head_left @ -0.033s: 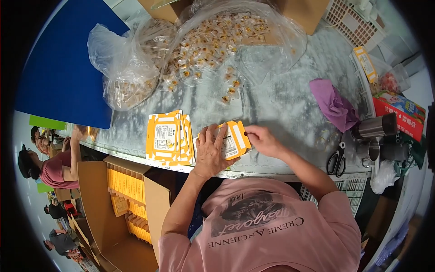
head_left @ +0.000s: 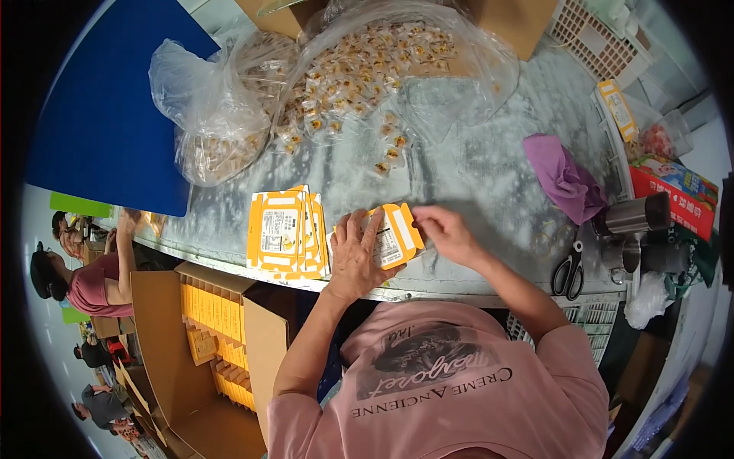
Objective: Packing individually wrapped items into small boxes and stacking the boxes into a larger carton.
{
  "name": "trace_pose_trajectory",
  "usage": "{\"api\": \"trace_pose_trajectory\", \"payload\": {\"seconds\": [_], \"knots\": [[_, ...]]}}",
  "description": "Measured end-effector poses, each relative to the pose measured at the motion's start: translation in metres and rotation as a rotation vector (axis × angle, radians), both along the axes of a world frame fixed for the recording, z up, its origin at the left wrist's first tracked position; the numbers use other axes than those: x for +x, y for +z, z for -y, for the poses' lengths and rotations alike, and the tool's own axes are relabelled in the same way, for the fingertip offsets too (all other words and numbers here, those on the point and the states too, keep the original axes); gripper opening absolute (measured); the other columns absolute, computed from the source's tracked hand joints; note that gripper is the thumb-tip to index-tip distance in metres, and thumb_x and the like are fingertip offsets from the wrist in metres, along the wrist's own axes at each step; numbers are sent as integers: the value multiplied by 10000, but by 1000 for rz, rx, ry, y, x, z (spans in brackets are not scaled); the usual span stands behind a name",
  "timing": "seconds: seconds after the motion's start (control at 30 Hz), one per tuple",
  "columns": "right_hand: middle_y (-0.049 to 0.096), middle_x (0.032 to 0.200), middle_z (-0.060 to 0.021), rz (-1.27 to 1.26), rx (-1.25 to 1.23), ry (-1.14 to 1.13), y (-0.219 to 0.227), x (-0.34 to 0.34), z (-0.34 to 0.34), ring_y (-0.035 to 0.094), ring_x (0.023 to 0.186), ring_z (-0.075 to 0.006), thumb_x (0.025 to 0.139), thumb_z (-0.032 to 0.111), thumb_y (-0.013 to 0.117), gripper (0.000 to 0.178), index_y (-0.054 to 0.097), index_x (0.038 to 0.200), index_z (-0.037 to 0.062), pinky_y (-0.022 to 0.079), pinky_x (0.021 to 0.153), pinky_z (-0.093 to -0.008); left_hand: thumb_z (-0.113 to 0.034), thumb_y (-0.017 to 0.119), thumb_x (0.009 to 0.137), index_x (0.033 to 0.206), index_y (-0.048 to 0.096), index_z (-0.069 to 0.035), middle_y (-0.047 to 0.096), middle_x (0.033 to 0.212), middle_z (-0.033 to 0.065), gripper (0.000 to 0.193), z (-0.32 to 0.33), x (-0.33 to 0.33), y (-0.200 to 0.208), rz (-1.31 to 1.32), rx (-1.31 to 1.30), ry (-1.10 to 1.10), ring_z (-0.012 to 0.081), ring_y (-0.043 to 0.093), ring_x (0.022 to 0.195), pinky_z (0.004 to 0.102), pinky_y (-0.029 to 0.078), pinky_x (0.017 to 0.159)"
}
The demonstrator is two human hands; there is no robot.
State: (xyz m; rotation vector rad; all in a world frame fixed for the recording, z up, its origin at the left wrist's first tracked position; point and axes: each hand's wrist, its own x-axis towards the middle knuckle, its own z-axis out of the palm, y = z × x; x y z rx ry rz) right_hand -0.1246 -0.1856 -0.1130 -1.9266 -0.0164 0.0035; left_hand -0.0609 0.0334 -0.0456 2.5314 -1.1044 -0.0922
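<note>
My left hand point(head_left: 358, 252) grips a flattened orange-and-white carton point(head_left: 399, 232) on the table near its front edge. Its fingers press over the printed panel, and the thumb sits along the near edge. At the carton's right end is my right hand point(head_left: 447, 233), index finger and thumb apart beside the orange flap. A small dark spot shows at that thumb's tip; I cannot make out what it is. Just left of my left hand lies an overlapping stack of similar flat cartons point(head_left: 281, 231).
Small wrapped pieces point(head_left: 348, 73) spill from clear plastic bags beyond the cartons. A purple cloth point(head_left: 562, 176), black scissors point(head_left: 569, 274) and a metal cup point(head_left: 621, 252) lie right. At lower left, a cardboard box point(head_left: 183, 382) holds yellow boxes. A co-worker point(head_left: 95, 283) is at far left.
My right index finger has lifted and parted from the thumb at the carton's flap. My left hand and the carton stay put. The co-worker's hand has shifted slightly.
</note>
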Motion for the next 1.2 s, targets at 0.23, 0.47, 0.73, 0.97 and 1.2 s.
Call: {"api": "trace_pose_trajectory", "payload": {"seconds": [0.23,0.47,0.73,0.97,1.2], "knots": [[564,1277,-191,198,250,-200,47,-52,-38,587,1171,-223,930,15,607,765,146,1541,12,486,957,-333,-345,925,596,1507,244,23,321,1382,299,1195,8,-30,-8,90,-407,440,455,349,1253,519,335,1054],[332,1521,-258,165,318,-157,56,-46,-33,410,1359,-263,1013,58,418,724,-54,1554,-42,354,1093,-335,-280,787,827,1510,182,87,407,1302,293,983,9,-54,12,-186,-442,252,414,457,1137,481,393,986],[557,1296,-94,-4,534,-189,30,-67,-43,535,1103,-135,1083,205,371,372,482,1368,-7,428,930,-254,-230,511,1039,1375,429,-2,550,828,106,414,-3,-76,1,-574,-721,310,168,574,773,293,490,707],[633,1104,-93,-65,74,-137,35,-75,-33,579,952,-95,1058,167,437,248,600,1113,-11,491,785,-278,-191,492,1045,853,572,12,568,772,101,290,-4,-77,0,-570,-777,394,157,481,608,306,441,582],[572,990,-195,520,-148,-209,68,-63,-38,651,811,-298,908,16,617,137,611,1044,14,522,688,-332,-146,540,1019,966,570,-1,601,905,143,158,-10,-77,2,-422,-815,349,235,574,642,348,482,605]]}}
